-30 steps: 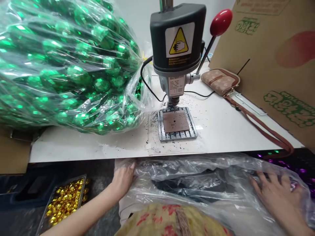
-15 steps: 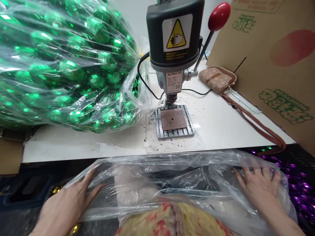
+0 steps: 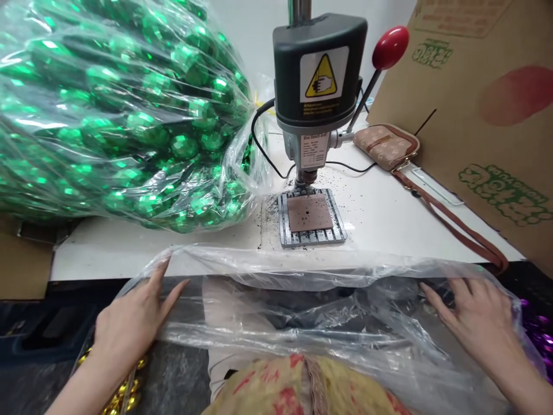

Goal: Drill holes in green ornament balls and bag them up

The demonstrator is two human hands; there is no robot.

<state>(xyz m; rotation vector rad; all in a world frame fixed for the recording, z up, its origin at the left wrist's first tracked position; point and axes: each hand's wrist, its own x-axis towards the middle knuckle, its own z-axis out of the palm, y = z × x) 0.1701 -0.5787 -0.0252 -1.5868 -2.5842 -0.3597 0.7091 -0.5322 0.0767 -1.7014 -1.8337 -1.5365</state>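
At the left end of the desk (image 3: 142, 253) sits a huge clear bag of green faceted beads (image 3: 112, 115), heaped high. Below the desk's near edge, gold beads (image 3: 123, 377) lie partly under the left hand (image 3: 129, 328). Its grip is released, with the fingers spread against a thin clear plastic bag (image 3: 302, 323). That bag stretches across the person's lap, over yellow clothing with red flowers (image 3: 298, 392), just below the near edge. Mid-desk stands a small bench drill (image 3: 317, 75) with a red-knobbed lever (image 3: 390, 48), its bit above a slotted metal plate (image 3: 311, 219) holding a brown square pad (image 3: 310, 212), with black dust scattered around. Further right lie a tan wallet (image 3: 386, 147) and its brown strap (image 3: 449, 222), before an upright cardboard sheet (image 3: 484, 115). The right hand (image 3: 475, 328), also released, lies flat on the plastic near purple beads (image 3: 538, 340).
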